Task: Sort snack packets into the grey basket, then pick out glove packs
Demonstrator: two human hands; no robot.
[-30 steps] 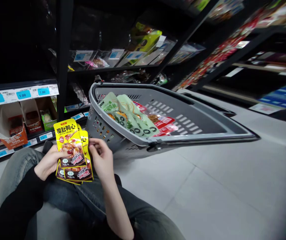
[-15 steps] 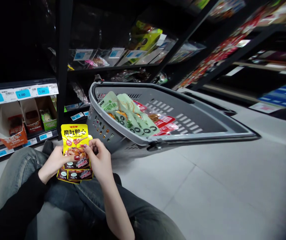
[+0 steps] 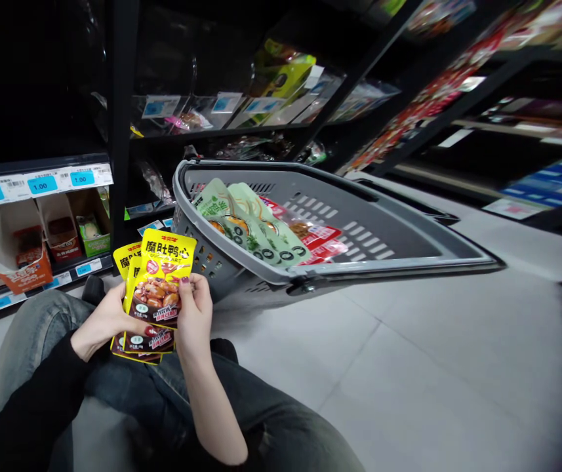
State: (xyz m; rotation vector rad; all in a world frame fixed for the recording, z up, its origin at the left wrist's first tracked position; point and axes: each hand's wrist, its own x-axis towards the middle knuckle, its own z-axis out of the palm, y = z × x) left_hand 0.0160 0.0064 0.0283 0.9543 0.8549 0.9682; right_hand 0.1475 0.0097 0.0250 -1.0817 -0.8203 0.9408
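Several yellow snack packets (image 3: pixel 160 278) with red and brown print are fanned out above my knees. My left hand (image 3: pixel 101 321) grips the stack from the left side. My right hand (image 3: pixel 193 316) pinches the top packet by its lower right edge, lifting it a little above the others. Just beyond my hands a grey plastic shopping basket (image 3: pixel 359 229) stands on the floor, tilted toward me. Green packets (image 3: pixel 241 223) and red packets (image 3: pixel 322 242) lie inside it.
Dark store shelves with blue price tags (image 3: pixel 39 183) stand left and behind the basket. Open cartons (image 3: pixel 25 246) of snacks sit on the low left shelf. More shelving (image 3: pixel 507 98) runs along the right. Pale floor tiles (image 3: pixel 433 367) stretch to the right of my legs.
My right hand went from beside the stack to gripping the top yellow packet and has shifted it up and to the right. The packets fan out more than before.
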